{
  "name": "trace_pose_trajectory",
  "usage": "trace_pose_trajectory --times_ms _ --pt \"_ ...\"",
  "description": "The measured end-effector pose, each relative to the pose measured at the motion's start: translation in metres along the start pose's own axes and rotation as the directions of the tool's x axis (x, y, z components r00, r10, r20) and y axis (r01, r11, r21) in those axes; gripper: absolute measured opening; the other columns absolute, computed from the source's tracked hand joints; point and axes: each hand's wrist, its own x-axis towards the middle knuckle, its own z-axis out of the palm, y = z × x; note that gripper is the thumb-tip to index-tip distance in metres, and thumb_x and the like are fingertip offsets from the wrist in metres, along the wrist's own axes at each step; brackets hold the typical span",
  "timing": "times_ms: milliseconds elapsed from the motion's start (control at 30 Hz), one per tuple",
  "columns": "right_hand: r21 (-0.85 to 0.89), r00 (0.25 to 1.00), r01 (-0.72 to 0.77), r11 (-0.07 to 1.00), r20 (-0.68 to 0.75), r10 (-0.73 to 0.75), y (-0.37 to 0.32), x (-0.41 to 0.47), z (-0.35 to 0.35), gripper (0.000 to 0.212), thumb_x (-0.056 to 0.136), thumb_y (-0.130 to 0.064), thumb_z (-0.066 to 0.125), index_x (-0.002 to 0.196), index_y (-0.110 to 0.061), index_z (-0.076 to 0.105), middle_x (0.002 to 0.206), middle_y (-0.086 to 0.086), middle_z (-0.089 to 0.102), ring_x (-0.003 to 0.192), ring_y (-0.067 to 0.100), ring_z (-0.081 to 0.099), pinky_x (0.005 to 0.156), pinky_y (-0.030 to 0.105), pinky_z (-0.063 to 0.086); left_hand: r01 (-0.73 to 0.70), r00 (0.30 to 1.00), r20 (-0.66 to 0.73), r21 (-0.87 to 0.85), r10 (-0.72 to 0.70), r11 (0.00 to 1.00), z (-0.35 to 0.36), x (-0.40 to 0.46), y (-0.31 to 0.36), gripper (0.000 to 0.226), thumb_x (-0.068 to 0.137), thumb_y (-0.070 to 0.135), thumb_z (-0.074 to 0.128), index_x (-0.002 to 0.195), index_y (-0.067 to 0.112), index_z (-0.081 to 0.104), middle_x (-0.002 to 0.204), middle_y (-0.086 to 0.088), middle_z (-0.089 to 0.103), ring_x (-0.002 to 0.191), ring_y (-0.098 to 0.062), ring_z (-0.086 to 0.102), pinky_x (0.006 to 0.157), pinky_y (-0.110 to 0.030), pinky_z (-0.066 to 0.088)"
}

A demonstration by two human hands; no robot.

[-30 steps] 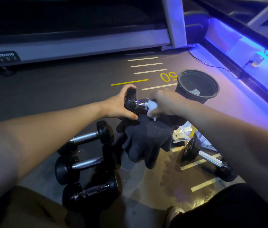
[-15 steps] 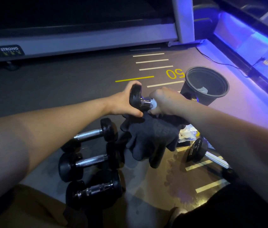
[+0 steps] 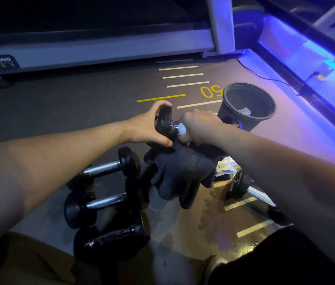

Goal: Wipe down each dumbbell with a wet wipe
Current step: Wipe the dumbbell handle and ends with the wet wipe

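Up above the floor, both hands work on one dumbbell held in the air. The left hand grips its near black head, fingers curled over the top edge and thumb hooked under the bottom. The right hand is wrapped around the chrome handle with a white wet wipe bunched inside the grip; a bit of the wipe shows between the hand and the black head, touching the metal. The far head of this dumbbell is hidden behind the right hand.

Just below the hands, dark gloves hang down with their fingers pointing toward the floor; what holds them is hidden.

Three more dumbbells lie on the floor to the left, near one another: a far dumbbell, a middle dumbbell, and a near dumbbell. A fourth floor dumbbell lies to the right, partly covered by the right forearm. Near it sits a crumpled light-coloured packet.

Beyond the right hand stands a round black bin with a white crumpled piece inside. Painted lines and the number 50 mark the floor, and a grey machine frame runs along the back.
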Motion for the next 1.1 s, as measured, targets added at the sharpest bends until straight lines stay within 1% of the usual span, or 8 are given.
trace_pose_trajectory --times_ms 167,267,400,600,700,833,1000,1100 --pt "-0.057 0.999 -0.034 0.998 0.036 0.036 0.016 -0.008 -0.001 0.034 0.069 -0.037 0.074 0.093 -0.015 0.064 0.09 0.007 0.061 0.086 0.031 0.061 0.072 0.034 0.04 0.001 1.0 -0.015 0.0 -0.001 1.0 0.0 -0.002 0.003 0.097 0.07 0.02 0.09 0.143 0.033 0.027 0.134 0.002 0.051 0.12 -0.019 0.055 0.096 -0.024 0.046" --pt "-0.266 0.999 -0.003 0.964 0.036 0.013 0.025 -0.012 0.0 0.032 0.069 -0.042 0.07 0.084 -0.016 0.057 0.083 0.007 0.065 0.088 0.028 0.065 0.097 0.04 0.032 -0.003 1.0 -0.014 -0.007 0.003 1.0 -0.001 -0.004 0.002 0.097 0.07 0.018 0.09 0.143 0.03 0.028 0.135 0.0 0.05 0.12 -0.019 0.054 0.087 -0.012 0.043" --pt "-0.432 0.998 -0.004 0.902 0.051 0.03 0.037 -0.021 -0.002 0.034 0.076 -0.047 0.064 0.087 -0.017 0.054 0.071 0.002 0.053 0.083 0.025 0.061 0.113 0.047 0.019 0.005 1.0 -0.009 -0.008 -0.005 1.0 -0.001 -0.002 0.005 0.102 0.06 0.032 0.092 0.14 0.033 0.028 0.132 0.0 0.052 0.118 -0.021 0.056 0.1 -0.035 0.048" --pt "-0.375 0.999 -0.018 0.927 0.027 0.031 0.057 -0.026 -0.003 0.055 0.068 -0.063 0.069 0.108 -0.026 0.068 0.116 -0.002 0.061 0.122 0.022 0.047 0.112 0.051 0.021 0.015 1.0 -0.012 0.01 -0.015 1.0 -0.002 0.002 0.005 0.096 0.067 0.025 0.091 0.14 0.032 0.028 0.117 -0.002 0.057 0.096 -0.021 0.062 0.084 -0.036 0.056" --pt "-0.251 0.99 -0.092 0.964 0.085 0.117 0.06 -0.027 -0.011 0.057 0.061 -0.065 0.075 0.108 -0.032 0.069 0.117 -0.002 0.064 0.118 0.026 0.052 0.104 0.046 0.031 0.012 0.999 -0.031 0.01 -0.011 1.0 -0.002 0.003 0.001 0.097 0.068 0.023 0.09 0.14 0.03 0.027 0.101 0.009 0.054 0.077 -0.003 0.056 0.062 -0.014 0.048" --pt "-0.078 0.972 -0.169 0.982 0.152 0.18 0.065 -0.031 -0.02 0.042 0.06 -0.059 0.081 0.09 -0.035 0.064 0.103 -0.001 0.067 0.105 0.027 0.06 0.094 0.041 0.043 0.013 0.999 -0.044 0.002 -0.013 1.0 0.0 0.003 -0.002 0.098 0.066 0.025 0.091 0.139 0.03 0.025 0.1 0.007 0.054 0.079 -0.006 0.057 0.057 -0.017 0.052" --pt "-0.316 0.981 -0.102 0.943 0.126 0.149 0.051 -0.025 -0.013 0.054 0.065 -0.062 0.075 0.108 -0.03 0.067 0.108 0.002 0.068 0.108 0.029 0.06 0.094 0.041 0.036 -0.001 0.999 -0.054 0.004 0.002 1.0 0.002 0.002 -0.001 0.095 0.067 0.024 0.09 0.137 0.027 0.026 0.099 0.005 0.054 0.075 -0.003 0.054 0.058 -0.02 0.051" --pt "-0.443 0.992 -0.064 0.894 0.071 0.106 0.043 -0.02 -0.007 0.043 0.067 -0.057 0.071 0.089 -0.021 0.059 0.088 0.003 0.066 0.093 0.028 0.064 0.09 0.042 0.035 0.005 0.998 -0.066 0.012 -0.004 1.0 0.002 0.002 -0.002 0.095 0.068 0.023 0.089 0.139 0.025 0.025 0.096 0.008 0.051 0.073 0.0 0.051 0.05 -0.01 0.041"
